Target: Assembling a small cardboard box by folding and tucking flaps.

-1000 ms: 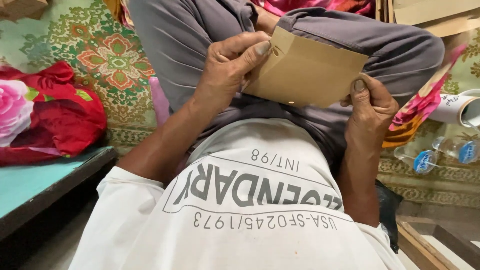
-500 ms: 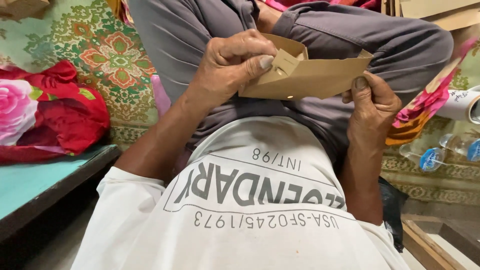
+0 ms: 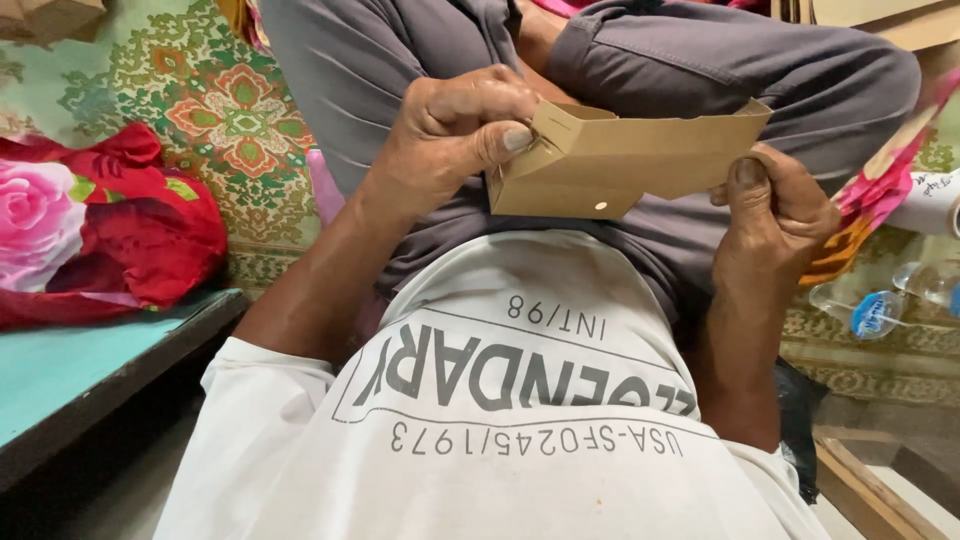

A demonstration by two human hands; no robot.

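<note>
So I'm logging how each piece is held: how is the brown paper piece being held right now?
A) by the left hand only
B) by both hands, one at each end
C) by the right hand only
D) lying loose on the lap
B: the left hand pinches the folded end of the brown paper piece while the right hand grips the other end.
</note>
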